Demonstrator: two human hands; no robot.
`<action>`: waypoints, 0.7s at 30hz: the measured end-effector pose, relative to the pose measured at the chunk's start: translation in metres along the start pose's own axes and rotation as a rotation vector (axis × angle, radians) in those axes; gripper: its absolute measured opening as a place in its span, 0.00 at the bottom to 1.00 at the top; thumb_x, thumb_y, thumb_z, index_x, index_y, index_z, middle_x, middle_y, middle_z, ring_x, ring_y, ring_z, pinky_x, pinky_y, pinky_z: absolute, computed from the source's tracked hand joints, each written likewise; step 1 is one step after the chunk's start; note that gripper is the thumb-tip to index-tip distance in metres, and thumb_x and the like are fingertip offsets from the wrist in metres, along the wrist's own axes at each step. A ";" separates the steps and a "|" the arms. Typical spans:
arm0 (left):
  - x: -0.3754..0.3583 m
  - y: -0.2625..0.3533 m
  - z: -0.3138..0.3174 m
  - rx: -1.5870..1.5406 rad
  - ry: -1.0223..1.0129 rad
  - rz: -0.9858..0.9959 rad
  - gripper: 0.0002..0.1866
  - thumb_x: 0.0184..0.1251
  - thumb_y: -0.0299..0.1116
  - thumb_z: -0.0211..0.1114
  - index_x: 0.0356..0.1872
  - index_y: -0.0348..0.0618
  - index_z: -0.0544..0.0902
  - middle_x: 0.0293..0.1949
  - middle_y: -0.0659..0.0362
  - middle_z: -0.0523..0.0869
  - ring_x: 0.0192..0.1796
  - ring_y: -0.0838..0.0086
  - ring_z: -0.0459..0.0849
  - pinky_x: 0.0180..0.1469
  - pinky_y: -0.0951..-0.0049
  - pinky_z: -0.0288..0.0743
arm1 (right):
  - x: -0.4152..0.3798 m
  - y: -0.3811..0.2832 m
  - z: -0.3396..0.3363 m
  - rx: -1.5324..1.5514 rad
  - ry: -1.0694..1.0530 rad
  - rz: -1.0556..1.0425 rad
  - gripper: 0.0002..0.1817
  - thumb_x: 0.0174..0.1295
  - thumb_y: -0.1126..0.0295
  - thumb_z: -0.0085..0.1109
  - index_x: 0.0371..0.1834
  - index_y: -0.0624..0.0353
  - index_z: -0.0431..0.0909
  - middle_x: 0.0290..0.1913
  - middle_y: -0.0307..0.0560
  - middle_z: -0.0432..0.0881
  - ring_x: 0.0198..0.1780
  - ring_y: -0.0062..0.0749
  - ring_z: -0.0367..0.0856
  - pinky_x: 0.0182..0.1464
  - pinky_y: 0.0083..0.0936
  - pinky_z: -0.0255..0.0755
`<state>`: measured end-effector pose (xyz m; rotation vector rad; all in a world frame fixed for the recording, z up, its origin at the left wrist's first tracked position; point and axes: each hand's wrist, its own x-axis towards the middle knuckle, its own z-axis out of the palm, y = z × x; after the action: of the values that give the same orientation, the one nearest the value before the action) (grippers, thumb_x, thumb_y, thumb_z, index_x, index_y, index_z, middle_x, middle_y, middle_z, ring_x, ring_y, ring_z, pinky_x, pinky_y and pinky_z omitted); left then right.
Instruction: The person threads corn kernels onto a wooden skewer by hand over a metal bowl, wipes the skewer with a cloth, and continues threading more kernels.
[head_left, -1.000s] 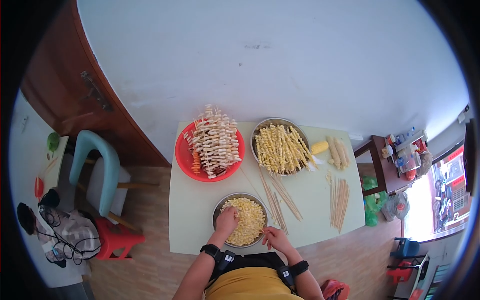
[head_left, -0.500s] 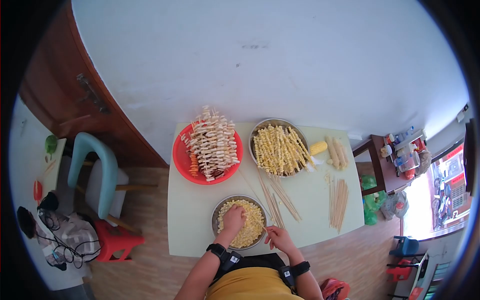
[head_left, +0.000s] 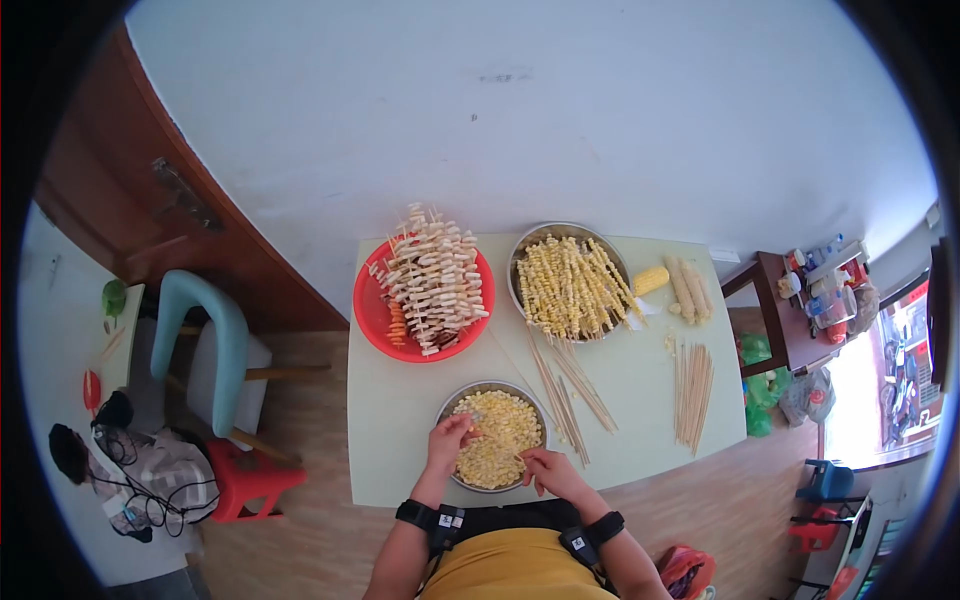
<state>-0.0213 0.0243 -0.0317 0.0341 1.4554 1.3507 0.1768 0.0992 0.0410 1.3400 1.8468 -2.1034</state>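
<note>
A metal bowl [head_left: 541, 425] of loose yellow corn kernels [head_left: 505, 425] stands at the table's near edge. My left hand [head_left: 450, 440] is over the bowl's left side, thumb and fingers pinched on what looks like a corn kernel, too small to see clearly. At the right rim, my right hand [head_left: 552, 472] is closed on a thin wooden skewer, whose tip barely shows over the kernels. Behind the bowl lie several loose bamboo skewers [head_left: 562, 400]. Farther back, a second metal bowl [head_left: 514, 262] is piled with corn skewers [head_left: 575, 290].
A red basin [head_left: 370, 325] at the back left holds skewers of pale slices [head_left: 435, 280]. At the right are a peeled corn cob [head_left: 652, 280], stripped cobs [head_left: 690, 290] and more skewers [head_left: 692, 400]. A wall closes off the table's back; a blue chair [head_left: 225, 360] stands left.
My left hand has come up out of the kernels toward the bowl's left rim, fingers pinched. My right hand remains by the right rim with the skewer. The whole view has shifted slightly.
</note>
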 end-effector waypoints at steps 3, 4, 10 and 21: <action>-0.004 -0.003 -0.001 -0.100 -0.072 0.009 0.10 0.61 0.28 0.55 0.43 0.38 0.76 0.38 0.58 0.81 0.37 0.76 0.82 0.37 0.83 0.72 | 0.000 -0.005 0.004 -0.018 0.002 -0.003 0.13 0.61 0.72 0.41 0.46 0.65 0.70 0.21 0.41 0.77 0.13 0.17 0.67 0.16 0.14 0.63; -0.004 -0.003 -0.001 -0.114 -0.092 0.031 0.11 0.61 0.27 0.54 0.44 0.36 0.75 0.39 0.57 0.81 0.39 0.75 0.81 0.38 0.83 0.73 | 0.000 -0.005 0.004 -0.016 0.004 -0.003 0.13 0.61 0.72 0.41 0.46 0.65 0.70 0.21 0.41 0.77 0.13 0.17 0.67 0.16 0.14 0.63; -0.010 0.001 -0.001 -0.098 -0.163 0.081 0.13 0.60 0.24 0.54 0.47 0.34 0.74 0.41 0.53 0.80 0.41 0.73 0.80 0.44 0.82 0.74 | -0.007 -0.014 0.004 -0.077 0.015 -0.052 0.14 0.60 0.72 0.41 0.47 0.62 0.71 0.19 0.41 0.77 0.11 0.19 0.66 0.15 0.17 0.63; -0.014 0.003 0.006 0.190 -0.027 0.333 0.08 0.55 0.22 0.59 0.38 0.34 0.80 0.34 0.55 0.83 0.35 0.78 0.81 0.38 0.83 0.74 | -0.009 -0.019 0.007 -0.088 -0.005 -0.043 0.16 0.61 0.72 0.40 0.51 0.60 0.71 0.19 0.38 0.76 0.11 0.15 0.64 0.14 0.14 0.61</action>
<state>-0.0129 0.0208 -0.0192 0.4331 1.6001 1.4634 0.1679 0.0950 0.0610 1.2864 1.9584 -2.0168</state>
